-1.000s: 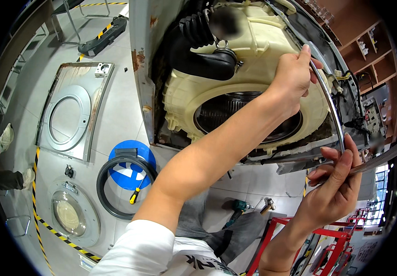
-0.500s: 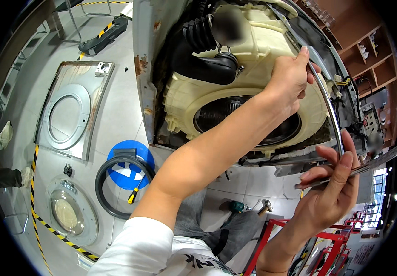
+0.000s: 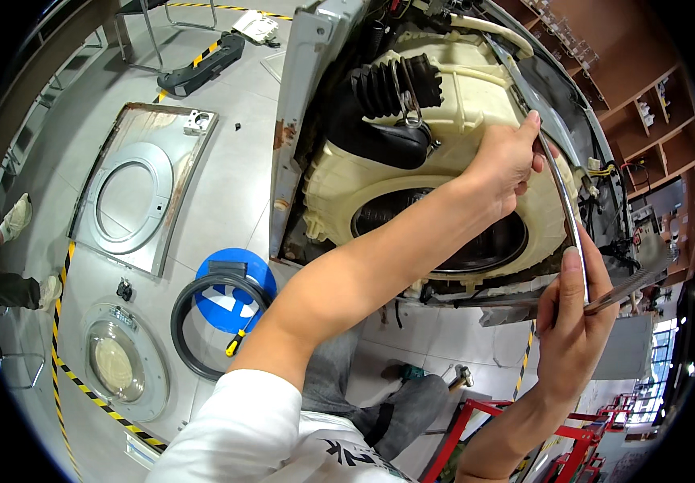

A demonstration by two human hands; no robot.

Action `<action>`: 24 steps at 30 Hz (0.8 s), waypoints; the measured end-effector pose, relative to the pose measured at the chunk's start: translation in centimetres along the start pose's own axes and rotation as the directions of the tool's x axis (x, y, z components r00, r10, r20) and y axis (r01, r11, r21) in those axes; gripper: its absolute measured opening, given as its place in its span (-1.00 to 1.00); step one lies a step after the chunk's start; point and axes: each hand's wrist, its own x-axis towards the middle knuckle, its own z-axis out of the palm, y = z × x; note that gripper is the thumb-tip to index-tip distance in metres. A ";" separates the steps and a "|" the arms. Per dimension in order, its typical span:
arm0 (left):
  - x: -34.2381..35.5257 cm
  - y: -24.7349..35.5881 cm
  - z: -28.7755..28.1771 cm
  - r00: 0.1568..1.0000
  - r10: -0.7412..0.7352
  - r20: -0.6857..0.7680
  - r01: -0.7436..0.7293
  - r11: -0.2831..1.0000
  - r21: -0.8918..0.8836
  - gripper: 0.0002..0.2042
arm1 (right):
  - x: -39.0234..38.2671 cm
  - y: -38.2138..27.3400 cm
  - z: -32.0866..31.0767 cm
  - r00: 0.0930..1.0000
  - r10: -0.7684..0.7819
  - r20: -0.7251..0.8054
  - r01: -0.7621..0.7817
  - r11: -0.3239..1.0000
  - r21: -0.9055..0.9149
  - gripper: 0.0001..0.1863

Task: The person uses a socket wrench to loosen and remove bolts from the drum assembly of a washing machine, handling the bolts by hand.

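Observation:
My left hand (image 3: 508,165) reaches across the front of an opened washing machine, its fingers closed on the upper part of a long, thin, shiny metal strip (image 3: 560,189). Lower on the same strip, my right hand (image 3: 577,318) grips it between thumb and fingers. A grey ribbed length (image 3: 645,274) runs off to the right beside that hand; whether it joins the strip I cannot tell. Behind my left forearm is the cream tub (image 3: 331,189) with its dark round opening (image 3: 484,245). A black corrugated hose (image 3: 379,133) bends across the tub's upper left.
On the floor at left lie a front panel (image 3: 190,189) with a round hole, a glass door (image 3: 126,362), and a black rubber ring (image 3: 178,322) over a blue disc (image 3: 210,266). A yellow-handled screwdriver (image 3: 235,344), hammer (image 3: 461,376) and red frame (image 3: 456,431) are near my legs.
The view has shifted, so the machine sits farther right. My right hand's fingers have closed more tightly around the strip. The flat end that stuck out left of that hand no longer shows.

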 end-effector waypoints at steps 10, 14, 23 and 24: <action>-0.9 0.6 -1.0 0.987 -0.089 0.135 0.062 0.979 0.195 -0.64 | 1.1 -2.7 -2.6 0.819 -0.227 0.527 0.557 0.099 -0.824 -0.59; -0.7 0.8 -0.3 0.987 -0.089 0.135 0.079 0.994 0.076 -0.68 | 1.2 -3.1 -3.8 0.670 -0.517 0.533 0.678 0.133 -0.723 -0.43; -0.5 -0.2 -0.9 0.987 -0.061 0.147 0.054 0.997 0.051 -0.71 | -2.8 1.2 -0.5 0.988 0.068 -0.136 -0.049 0.989 0.138 -0.58; -0.4 -0.1 -0.4 0.988 -0.075 0.133 0.068 0.996 0.058 -0.71 | -2.4 1.2 -0.3 0.980 0.086 -0.177 -0.042 0.970 0.241 -0.59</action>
